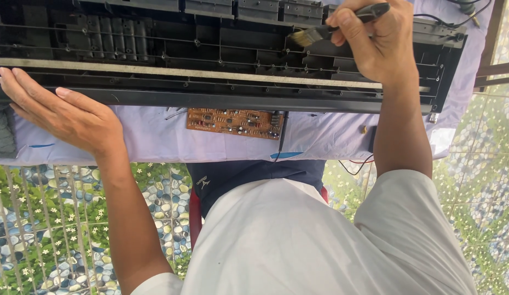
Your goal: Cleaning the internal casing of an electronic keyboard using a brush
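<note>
1. A small paintbrush with a black handle and pale bristles (320, 34) is hovering over the far right part of a long black plastic casing shell (221, 60), its ribbed inside facing up, lying across the table.
2. The right hand (377, 46) is clamping the brush handle, fingers curled tightly round it, with the bristle tip pointing left into the ribs.
3. The left hand (63, 112) is lying flat and open, fingers together, pressing on the near left edge of the shell and holding nothing.
4. By my reading, dusting the inside of the shell is the step in hand; the next stroke is calling for light pressure along the channels while the left hand is bracing the shell.
5. A pale strip (156, 70) is running lengthwise through the shell.
6. Just near of the shell, a brown circuit board (234, 122) is lying on a lilac cloth (150, 136) covering the table.
7. Thin wires (358, 164) are hanging off the near edge, right of the board, over the pebble-patterned floor (52, 218).
</note>
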